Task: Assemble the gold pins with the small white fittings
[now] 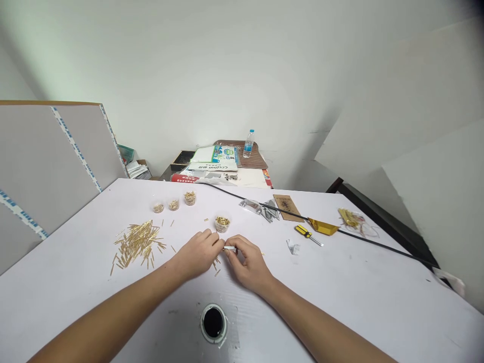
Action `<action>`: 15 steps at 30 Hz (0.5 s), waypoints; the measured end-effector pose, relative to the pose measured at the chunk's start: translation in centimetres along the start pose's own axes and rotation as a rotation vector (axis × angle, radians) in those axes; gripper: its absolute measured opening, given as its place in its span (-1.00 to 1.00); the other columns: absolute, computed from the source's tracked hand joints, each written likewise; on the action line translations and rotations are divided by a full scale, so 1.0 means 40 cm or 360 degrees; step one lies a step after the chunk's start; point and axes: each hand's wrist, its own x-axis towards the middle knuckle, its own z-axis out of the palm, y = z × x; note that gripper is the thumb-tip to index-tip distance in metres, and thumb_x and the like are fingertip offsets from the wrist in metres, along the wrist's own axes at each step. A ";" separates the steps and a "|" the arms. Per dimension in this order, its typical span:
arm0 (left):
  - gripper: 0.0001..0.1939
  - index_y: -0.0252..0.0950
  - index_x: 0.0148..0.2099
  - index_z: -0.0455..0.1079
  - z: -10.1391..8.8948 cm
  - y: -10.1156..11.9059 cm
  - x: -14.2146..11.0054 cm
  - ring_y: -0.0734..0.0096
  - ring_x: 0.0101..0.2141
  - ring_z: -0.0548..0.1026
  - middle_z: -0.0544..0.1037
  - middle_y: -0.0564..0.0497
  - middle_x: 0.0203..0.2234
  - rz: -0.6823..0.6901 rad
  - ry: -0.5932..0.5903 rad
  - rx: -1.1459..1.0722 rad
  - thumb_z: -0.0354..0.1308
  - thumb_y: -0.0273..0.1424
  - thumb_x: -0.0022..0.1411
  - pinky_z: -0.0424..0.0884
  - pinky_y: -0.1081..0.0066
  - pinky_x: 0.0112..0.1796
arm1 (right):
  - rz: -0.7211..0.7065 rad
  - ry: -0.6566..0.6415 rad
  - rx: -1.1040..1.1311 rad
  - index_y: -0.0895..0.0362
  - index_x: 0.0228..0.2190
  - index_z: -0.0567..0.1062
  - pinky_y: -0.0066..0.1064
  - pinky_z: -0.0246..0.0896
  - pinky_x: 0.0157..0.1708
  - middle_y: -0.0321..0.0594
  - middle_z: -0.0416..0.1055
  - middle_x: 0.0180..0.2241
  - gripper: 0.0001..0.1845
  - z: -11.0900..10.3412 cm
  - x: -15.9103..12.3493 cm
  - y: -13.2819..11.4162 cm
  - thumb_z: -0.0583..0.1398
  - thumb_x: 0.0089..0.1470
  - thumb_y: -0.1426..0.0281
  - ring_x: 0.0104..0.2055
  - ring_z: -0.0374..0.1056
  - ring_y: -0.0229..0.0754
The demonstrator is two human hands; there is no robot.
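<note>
My right hand point(247, 263) pinches a small whitish stick-like piece point(230, 248) between thumb and fingers. Close against its left end, my left hand point(201, 252) has its fingers curled together; what they grip is hidden. Several thin brass-coloured pins point(217, 263) lie on the table between the two hands. Just beyond the fingertips stands a clear cup point(222, 228) filled with short gold pieces. Left of my left hand spreads a loose pile of long gold pins point(138, 244).
Three small cups, one of them the fullest point(190, 199), stand at the back left. A yellow-black screwdriver point(308, 235), a gold tray point(323, 227), a black cable point(242, 196) and plastic bags point(260, 208) lie right. A round dark-centred hole point(214, 322) is in front.
</note>
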 end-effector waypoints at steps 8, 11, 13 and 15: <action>-0.69 -0.25 -0.40 0.24 0.005 0.000 -0.003 0.36 -0.45 0.31 0.35 0.03 -0.52 -0.0098 0.0214 -0.0704 -0.12 -0.45 0.44 0.26 0.34 -0.36 | 0.0336 0.0117 0.0086 0.10 -0.33 0.46 -0.34 0.18 -0.38 -0.22 0.44 -0.40 -0.82 -0.002 0.008 0.019 0.14 0.22 0.27 -0.41 0.27 -0.17; -0.67 -0.25 -0.42 0.20 0.003 0.002 -0.003 0.39 -0.45 0.31 0.34 0.05 -0.53 -0.0164 0.0182 -0.0926 -0.13 -0.41 0.44 0.26 0.38 -0.36 | 0.0312 -0.0023 0.0107 0.10 -0.34 0.47 -0.37 0.15 -0.40 -0.23 0.43 -0.39 -0.81 -0.004 0.008 0.017 0.13 0.22 0.27 -0.42 0.24 -0.20; -0.67 -0.25 -0.43 0.18 0.001 0.004 -0.002 0.40 -0.45 0.31 0.33 0.06 -0.53 -0.0185 0.0168 -0.0987 -0.13 -0.39 0.44 0.26 0.38 -0.36 | 0.0283 -0.0076 0.0120 0.10 -0.33 0.47 -0.37 0.15 -0.39 -0.23 0.44 -0.38 -0.81 -0.005 0.007 0.014 0.13 0.23 0.27 -0.42 0.24 -0.20; -0.67 -0.25 -0.44 0.16 0.000 0.005 -0.001 0.40 -0.46 0.30 0.32 0.06 -0.53 -0.0182 0.0156 -0.1010 -0.13 -0.38 0.44 0.25 0.39 -0.37 | 0.0278 -0.0076 0.0125 0.10 -0.32 0.47 -0.37 0.16 -0.38 -0.23 0.44 -0.37 -0.81 -0.005 0.006 0.012 0.13 0.23 0.27 -0.41 0.25 -0.20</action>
